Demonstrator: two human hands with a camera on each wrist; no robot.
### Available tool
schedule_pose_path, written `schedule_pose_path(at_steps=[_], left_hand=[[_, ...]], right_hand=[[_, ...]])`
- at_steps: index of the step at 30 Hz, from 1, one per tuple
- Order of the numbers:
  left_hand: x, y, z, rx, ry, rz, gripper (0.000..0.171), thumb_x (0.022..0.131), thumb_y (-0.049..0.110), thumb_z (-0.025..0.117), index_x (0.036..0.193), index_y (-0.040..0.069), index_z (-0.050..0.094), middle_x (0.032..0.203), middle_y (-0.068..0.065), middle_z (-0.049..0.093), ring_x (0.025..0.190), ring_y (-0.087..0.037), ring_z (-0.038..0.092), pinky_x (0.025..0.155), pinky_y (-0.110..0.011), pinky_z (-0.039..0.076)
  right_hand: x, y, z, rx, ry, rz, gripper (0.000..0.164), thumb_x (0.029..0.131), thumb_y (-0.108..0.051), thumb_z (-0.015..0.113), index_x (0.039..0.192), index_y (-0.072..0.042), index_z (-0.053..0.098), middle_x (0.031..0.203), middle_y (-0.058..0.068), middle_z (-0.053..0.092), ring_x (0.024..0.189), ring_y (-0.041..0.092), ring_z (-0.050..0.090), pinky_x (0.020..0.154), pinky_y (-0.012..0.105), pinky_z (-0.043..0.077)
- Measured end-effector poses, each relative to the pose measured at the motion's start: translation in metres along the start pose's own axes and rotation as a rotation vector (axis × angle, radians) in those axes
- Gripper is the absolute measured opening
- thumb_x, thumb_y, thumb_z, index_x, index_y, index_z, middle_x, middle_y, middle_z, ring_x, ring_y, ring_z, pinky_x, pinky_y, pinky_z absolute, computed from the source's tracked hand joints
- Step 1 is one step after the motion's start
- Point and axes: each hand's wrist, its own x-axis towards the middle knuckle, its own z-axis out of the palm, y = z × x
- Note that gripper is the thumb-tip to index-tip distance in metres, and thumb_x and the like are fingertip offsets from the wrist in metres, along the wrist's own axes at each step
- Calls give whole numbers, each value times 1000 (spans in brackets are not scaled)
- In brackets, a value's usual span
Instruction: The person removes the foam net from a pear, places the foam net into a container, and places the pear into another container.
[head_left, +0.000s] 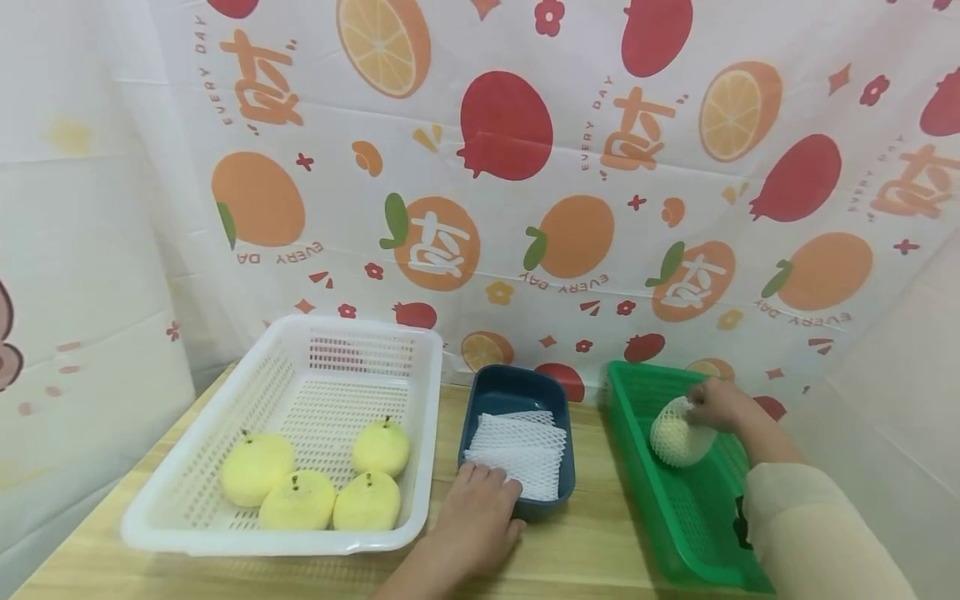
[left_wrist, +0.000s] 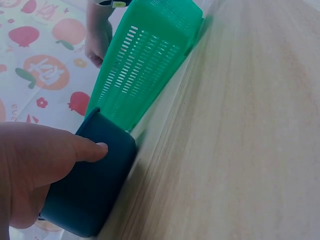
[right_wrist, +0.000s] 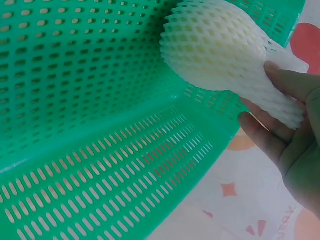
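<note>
Over the green basket my right hand (head_left: 723, 404) pinches the gathered end of a white foam net sleeve (right_wrist: 280, 95). A pale yellow pear (right_wrist: 207, 47) shows through the mesh at the sleeve's other end, inside the basket near its far end. My left hand (head_left: 480, 512) grips the near rim of a dark blue plastic container (head_left: 510, 383). Its thumb (left_wrist: 92, 151) lies along the container's outer wall, with the fingertips over the rim by the sleeves. Several flat white foam net sleeves (head_left: 521, 450) lie stacked in that container.
At the left stands a white perforated basket (head_left: 431, 400) with several yellow pears (head_left: 296, 500) near its front. The green basket (head_left: 660, 517) stands at the right of the wooden table (head_left: 592, 542). A fruit-printed cloth (head_left: 465, 192) hangs behind.
</note>
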Motion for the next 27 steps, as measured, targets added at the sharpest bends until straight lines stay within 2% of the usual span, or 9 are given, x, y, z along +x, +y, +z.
schedule_pose_path(at_steps=[5,7,10,12,16,18,21,24,27], left_hand=[[2,2,-3,-26,-20,-5,33,85,43,70,101,15,65,97,-3,62,100,-23,57,98,-45,38],[3,2,-4,-45,-35,-13,39,86,43,70,109,12,65,106,-6,64,107,-25,57,102,-47,36],[4,3,-6,-83,-54,-32,50,86,43,70,121,8,62,120,-11,63,118,-28,55,108,-51,33],[5,4,-8,-110,-61,-45,54,86,42,70,127,7,59,126,-13,61,122,-30,53,110,-53,32],[9,4,-11,-206,-51,-58,54,89,39,69,131,7,57,131,-14,60,126,-32,52,112,-55,31],[11,4,-13,-290,-44,-56,55,92,40,67,136,9,54,135,-13,57,129,-31,50,113,-55,30],[15,7,-19,-475,-40,-53,63,93,46,64,144,14,46,144,-8,50,135,-28,45,113,-52,34],[15,14,-27,-667,-66,-55,77,88,59,63,150,21,37,152,-3,42,140,-24,40,112,-50,37],[15,22,-35,-808,-92,-57,86,83,67,63,152,28,30,156,1,36,143,-21,35,111,-51,37]], right_hand=[[-10,-5,-14,15,-11,-8,26,89,-15,66,68,-11,52,62,-4,35,59,13,34,55,29,32],[-16,-9,-21,11,-6,-30,21,89,-16,67,72,-10,58,62,-4,39,60,13,37,55,30,34],[-27,-16,-33,-30,48,-93,12,88,-17,69,80,-9,67,66,-4,51,61,12,42,55,29,37],[-36,-24,-42,-55,91,-124,11,88,-17,70,80,-10,68,68,-3,57,60,11,45,54,28,39],[-59,-45,-61,-78,151,-144,19,88,-18,71,72,-15,60,64,-6,52,56,9,43,52,26,37],[-70,-59,-70,-76,165,-158,24,87,-18,72,69,-17,56,61,-7,46,55,8,40,52,26,35],[-83,-84,-79,-60,169,-208,20,86,-19,73,71,-19,61,64,-10,51,58,6,43,54,24,38],[-93,-109,-77,-34,175,-290,8,85,-19,75,80,-21,69,72,-12,62,64,5,50,57,23,45],[-100,-130,-66,-1,171,-389,7,83,-16,77,81,-20,71,74,-14,64,65,2,51,59,21,48]])
